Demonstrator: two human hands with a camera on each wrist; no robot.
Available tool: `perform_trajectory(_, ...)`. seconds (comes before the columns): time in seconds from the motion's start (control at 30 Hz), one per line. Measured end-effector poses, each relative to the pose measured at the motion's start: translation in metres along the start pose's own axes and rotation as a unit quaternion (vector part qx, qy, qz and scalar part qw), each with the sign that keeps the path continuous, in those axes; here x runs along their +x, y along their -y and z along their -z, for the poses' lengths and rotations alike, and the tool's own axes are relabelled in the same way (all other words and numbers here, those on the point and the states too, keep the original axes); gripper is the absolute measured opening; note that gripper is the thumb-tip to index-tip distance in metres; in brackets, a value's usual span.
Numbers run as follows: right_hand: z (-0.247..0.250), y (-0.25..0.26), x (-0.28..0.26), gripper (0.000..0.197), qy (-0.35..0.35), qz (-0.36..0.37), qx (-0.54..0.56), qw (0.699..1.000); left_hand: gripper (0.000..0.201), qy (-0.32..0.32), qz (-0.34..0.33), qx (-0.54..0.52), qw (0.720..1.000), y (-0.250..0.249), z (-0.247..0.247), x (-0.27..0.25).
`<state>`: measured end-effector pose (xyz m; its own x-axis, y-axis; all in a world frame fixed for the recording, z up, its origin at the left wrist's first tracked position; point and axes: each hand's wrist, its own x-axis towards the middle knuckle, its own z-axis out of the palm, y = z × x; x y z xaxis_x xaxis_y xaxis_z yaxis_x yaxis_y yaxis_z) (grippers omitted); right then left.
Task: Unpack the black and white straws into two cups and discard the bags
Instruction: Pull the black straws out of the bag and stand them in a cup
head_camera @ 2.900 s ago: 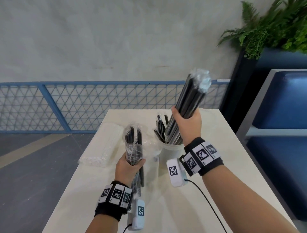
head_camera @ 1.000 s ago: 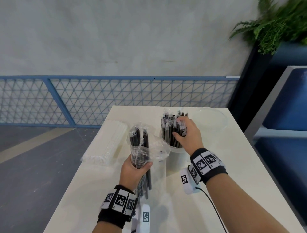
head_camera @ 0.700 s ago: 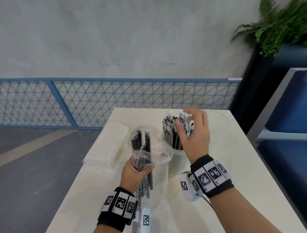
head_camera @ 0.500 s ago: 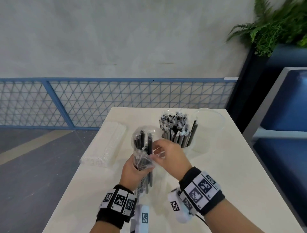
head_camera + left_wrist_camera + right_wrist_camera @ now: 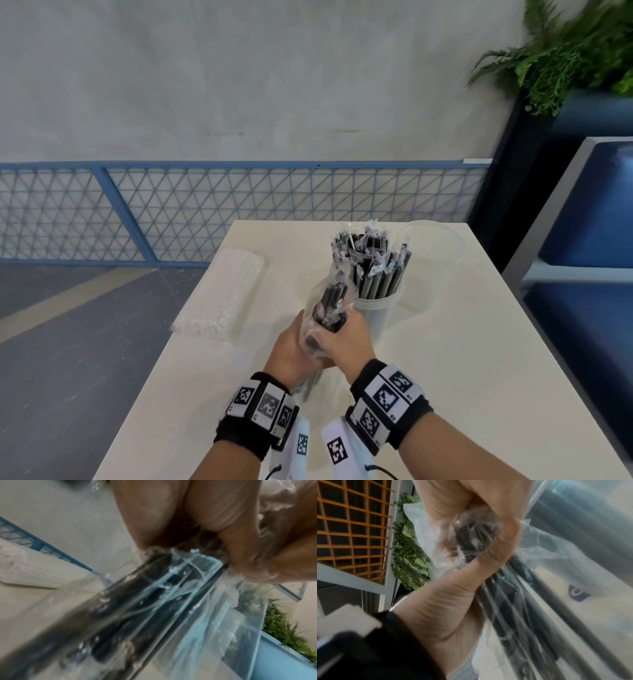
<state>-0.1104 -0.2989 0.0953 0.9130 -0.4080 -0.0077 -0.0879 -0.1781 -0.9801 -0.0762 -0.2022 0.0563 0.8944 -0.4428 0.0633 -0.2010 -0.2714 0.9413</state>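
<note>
The bag [image 5: 325, 308] of black straws [image 5: 331, 301] is above the near part of the tabletop [image 5: 445, 359], tilted with its top toward the full cup [image 5: 373, 313]. Both hands hold it. The left hand [image 5: 291, 353] has its grip closed around the lower part, and the right hand [image 5: 346, 342] has its grip closed around the bag just beside it. The lower end of the bag is hidden behind the hands, and both wrist views are blurred, so single straws are hard to count.

The full cup stands just behind the hands, with wrapped black straws standing in it. An empty clear cup [image 5: 433, 253] stands to its right, faint against the tabletop. A pack of white straws [image 5: 222, 296] lies flat near the left edge. Behind the tabletop there is a blue fence [image 5: 205, 209], and a plant [image 5: 565, 54] is cut off at the upper right.
</note>
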Motion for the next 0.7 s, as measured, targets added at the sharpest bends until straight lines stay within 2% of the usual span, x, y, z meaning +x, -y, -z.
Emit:
perform_trajectory(0.07,0.002,-0.001,0.004,0.025,-0.028,-0.004,0.035,0.999,0.053,0.022,0.014,0.003,1.000,-0.006,0.006,-0.004)
perform_trajectory(0.13,0.003,-0.002,0.008,0.025,-0.025,-0.006,0.062,0.998,0.051,0.027,0.005,-0.009,1.000,-0.007,0.012,-0.003)
perform_trajectory(0.3,0.009,0.005,0.012,0.032,-0.044,-0.004,0.145,0.988,0.042,0.018,0.005,-0.017,1.000,-0.010,0.009,-0.001)
perform_trajectory(0.53,0.037,0.030,0.023,0.026,-0.045,0.036,0.300,0.952,0.036,0.007,0.033,-0.004,0.999,0.006,0.016,-0.007)
perform_trajectory(0.6,0.040,0.032,0.024,0.027,-0.027,0.024,0.314,0.949,0.033,0.006,0.031,-0.011,0.999,0.006,0.017,-0.004)
perform_trajectory(0.7,0.036,0.028,0.018,0.030,0.044,-0.007,0.251,0.967,0.033,0.010,0.028,-0.035,0.999,0.001,0.014,-0.003)
